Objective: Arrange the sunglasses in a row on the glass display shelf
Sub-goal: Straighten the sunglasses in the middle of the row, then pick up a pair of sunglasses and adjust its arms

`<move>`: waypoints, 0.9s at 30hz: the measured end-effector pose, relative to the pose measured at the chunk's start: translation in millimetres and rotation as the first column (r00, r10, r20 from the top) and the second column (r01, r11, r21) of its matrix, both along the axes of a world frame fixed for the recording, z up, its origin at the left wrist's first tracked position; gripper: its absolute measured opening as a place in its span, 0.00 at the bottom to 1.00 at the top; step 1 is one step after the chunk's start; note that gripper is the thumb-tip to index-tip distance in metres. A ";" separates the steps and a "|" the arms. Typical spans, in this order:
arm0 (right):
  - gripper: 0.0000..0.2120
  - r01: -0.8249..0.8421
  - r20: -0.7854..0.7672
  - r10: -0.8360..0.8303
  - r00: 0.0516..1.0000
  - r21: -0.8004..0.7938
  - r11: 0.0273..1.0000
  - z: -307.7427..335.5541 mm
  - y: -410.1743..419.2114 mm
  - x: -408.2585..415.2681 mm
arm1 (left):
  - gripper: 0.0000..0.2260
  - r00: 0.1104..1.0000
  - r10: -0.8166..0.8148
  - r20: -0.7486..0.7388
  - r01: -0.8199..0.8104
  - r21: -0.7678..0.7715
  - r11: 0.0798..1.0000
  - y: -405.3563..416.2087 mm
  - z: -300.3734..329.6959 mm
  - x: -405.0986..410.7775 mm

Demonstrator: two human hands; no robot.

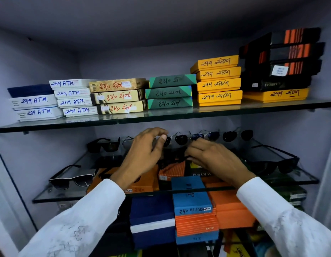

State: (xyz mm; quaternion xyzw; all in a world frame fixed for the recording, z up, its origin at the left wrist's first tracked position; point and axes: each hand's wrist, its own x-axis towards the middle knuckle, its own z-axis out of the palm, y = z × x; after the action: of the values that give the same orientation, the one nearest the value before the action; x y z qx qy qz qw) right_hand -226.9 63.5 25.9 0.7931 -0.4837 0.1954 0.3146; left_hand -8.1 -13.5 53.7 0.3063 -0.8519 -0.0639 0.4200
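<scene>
The lower glass display shelf (49,198) carries several sunglasses. Along its back runs a row: a black thick-framed pair (105,144), dark aviators (180,139), a blue-lensed pair (203,136) and more dark aviators (237,135). A black-and-white pair (72,179) lies at the front left, and a large black pair (272,162) at the right. My left hand (142,153) and my right hand (213,156) meet at the shelf's middle, just in front of the back row. Both close on a dark pair of sunglasses (172,155), which they mostly hide.
The upper glass shelf (161,115) carries stacks of labelled boxes: white (73,101), tan (118,97), green (170,92), yellow (218,84) and black-orange (283,58). Orange, blue and navy boxes (190,197) are piled under the lower shelf. Cabinet walls close both sides.
</scene>
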 end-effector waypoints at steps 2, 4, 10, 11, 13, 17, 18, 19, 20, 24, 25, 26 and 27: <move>0.12 -0.068 -0.086 0.067 0.994 -0.012 0.998 0.4 1.8 -4.1 | 0.12 0.997 -0.063 0.036 0.059 0.114 0.992 -0.3 2.4 -1.1; 0.15 -0.160 -0.152 0.151 0.977 -0.048 0.986 0.0 2.4 -5.8 | 0.12 0.985 -0.169 0.035 0.155 0.249 0.956 -1.0 4.0 -3.4; 0.08 -0.389 -0.304 0.338 0.891 -0.124 0.913 -0.2 1.1 -1.6 | 0.14 0.949 -0.314 0.000 0.278 0.464 0.841 -1.0 2.5 -6.4; 0.07 -0.419 -0.320 0.360 0.876 -0.135 0.898 -1.5 0.1 -1.9 | 0.13 0.947 -0.321 0.011 0.280 0.460 0.843 -1.4 2.6 -5.7; 0.07 -0.454 -0.351 0.383 0.854 -0.148 0.878 -3.6 -2.0 -2.4 | 0.11 0.944 -0.327 0.053 0.272 0.438 0.857 -2.7 3.6 -3.7; 0.08 -0.486 -0.357 0.406 0.842 -0.171 0.857 -7.0 -5.0 -3.1 | 0.06 0.951 -0.279 0.136 0.203 0.406 0.891 -3.6 7.3 2.0; 0.09 -0.473 -0.319 0.404 0.857 -0.177 0.863 -9.1 -4.1 -4.1 | 0.05 0.956 -0.254 0.144 0.181 0.389 0.903 -4.1 7.8 3.8; 0.11 -0.440 -0.251 0.392 0.885 -0.173 0.881 -11.3 -3.0 -5.4 | 0.04 0.964 -0.226 0.141 0.159 0.376 0.913 -4.6 7.7 5.6; 0.14 -0.389 -0.150 0.367 0.918 -0.161 0.907 -13.9 -1.4 -6.2 | 0.04 0.973 -0.196 0.121 0.139 0.369 0.919 -4.5 7.4 7.6; 0.14 -0.237 0.511 0.197 0.836 0.014 0.971 -21.2 -0.3 -2.2 | 0.04 0.997 -0.066 -0.038 0.075 0.370 0.926 -2.6 4.3 14.8; 0.12 -0.264 0.700 0.123 0.703 0.097 0.960 -20.7 -0.5 0.3 | 0.04 0.998 -0.027 -0.058 0.046 0.353 0.934 -2.0 3.3 16.3; 0.12 -0.311 0.834 0.041 0.550 0.158 0.937 -20.2 -0.2 3.0 | 0.04 0.997 0.012 -0.077 0.015 0.335 0.942 -1.5 2.5 17.4; 0.12 -0.348 0.909 -0.024 0.416 0.183 0.920 -19.5 0.6 6.0 | 0.04 0.994 0.043 -0.099 -0.010 0.318 0.948 -0.7 2.0 18.6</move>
State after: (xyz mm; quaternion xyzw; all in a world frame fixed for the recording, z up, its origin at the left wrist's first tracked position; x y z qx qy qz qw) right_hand -220.9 64.1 6.4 0.6515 -0.5214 0.5286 -0.1558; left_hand 10.5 -14.2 55.7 0.3776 -0.8032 -0.2103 0.4101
